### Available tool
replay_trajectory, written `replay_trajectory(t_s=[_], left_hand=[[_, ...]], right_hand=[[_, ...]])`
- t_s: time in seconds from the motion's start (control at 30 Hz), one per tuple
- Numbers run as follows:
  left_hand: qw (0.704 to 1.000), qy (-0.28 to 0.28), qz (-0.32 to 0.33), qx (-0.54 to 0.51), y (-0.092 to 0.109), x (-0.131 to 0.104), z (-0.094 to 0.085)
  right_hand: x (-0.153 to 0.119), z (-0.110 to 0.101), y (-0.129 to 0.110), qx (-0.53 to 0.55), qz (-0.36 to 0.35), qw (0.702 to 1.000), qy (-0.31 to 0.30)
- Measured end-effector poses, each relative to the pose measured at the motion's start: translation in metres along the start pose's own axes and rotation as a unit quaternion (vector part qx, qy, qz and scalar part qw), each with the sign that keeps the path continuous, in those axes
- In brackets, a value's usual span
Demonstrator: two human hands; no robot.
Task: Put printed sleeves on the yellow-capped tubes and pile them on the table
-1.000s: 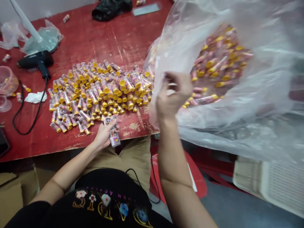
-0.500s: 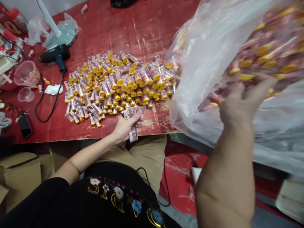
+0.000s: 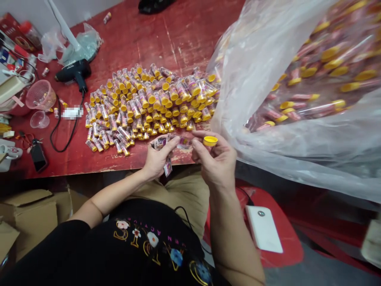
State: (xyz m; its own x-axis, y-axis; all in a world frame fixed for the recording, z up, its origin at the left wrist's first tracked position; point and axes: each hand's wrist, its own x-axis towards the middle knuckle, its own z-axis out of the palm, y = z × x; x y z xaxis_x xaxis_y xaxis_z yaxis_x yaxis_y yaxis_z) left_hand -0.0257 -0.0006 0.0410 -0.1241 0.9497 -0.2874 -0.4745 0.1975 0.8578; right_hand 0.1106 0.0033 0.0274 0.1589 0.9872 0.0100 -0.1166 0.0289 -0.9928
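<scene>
My left hand (image 3: 157, 161) is closed on a small stack of printed plastic sleeves (image 3: 167, 169), held at the table's front edge. One see-through printed sleeve (image 3: 184, 143) stretches between my two hands, the right fingertips at its end. In my right hand (image 3: 218, 161) is a small tube with a yellow cap (image 3: 210, 140); the fingers hide most of its body. Just beyond my hands lies a large pile of clear, yellow-capped tubes in printed sleeves (image 3: 149, 105). To the right, a big open plastic bag (image 3: 253, 59) holds many more yellow-capped tubes (image 3: 300, 105) with pinkish contents.
On the red table (image 3: 143, 35), a black heat gun (image 3: 76, 73) with a cord lies left of the pile. Beyond it are a pink basket (image 3: 41, 95), a phone (image 3: 38, 157) and a lamp base (image 3: 86, 43). A white power bank (image 3: 264, 230) rests on a red stool (image 3: 288, 246).
My right hand has come out of the plastic bag with a yellow-capped tube and moved left, close to my left hand. A sleeve now extends between the hands.
</scene>
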Motion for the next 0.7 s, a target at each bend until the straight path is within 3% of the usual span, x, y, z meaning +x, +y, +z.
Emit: replay_trajectory(t_s=[0.13, 0.3, 0.43, 0.7], left_hand=[[0.999, 0.001, 0.033, 0.012, 0.000, -0.002, 0.004], [1.000, -0.010, -0.027, -0.001, 0.006, -0.002, 0.004], [0.997, -0.043, -0.057, -0.017, 0.009, -0.004, 0.003], [0.989, -0.114, -0.088, -0.011, 0.004, -0.009, 0.002]], right_hand=[[-0.004, 0.006, -0.003, -0.005, -0.023, 0.999, 0.022], [-0.011, -0.014, -0.022, 0.103, -0.072, 0.991, 0.036], [-0.022, -0.026, -0.038, 0.104, -0.108, 0.989, 0.018], [-0.025, -0.011, -0.014, 0.079, -0.150, 0.980, 0.101]])
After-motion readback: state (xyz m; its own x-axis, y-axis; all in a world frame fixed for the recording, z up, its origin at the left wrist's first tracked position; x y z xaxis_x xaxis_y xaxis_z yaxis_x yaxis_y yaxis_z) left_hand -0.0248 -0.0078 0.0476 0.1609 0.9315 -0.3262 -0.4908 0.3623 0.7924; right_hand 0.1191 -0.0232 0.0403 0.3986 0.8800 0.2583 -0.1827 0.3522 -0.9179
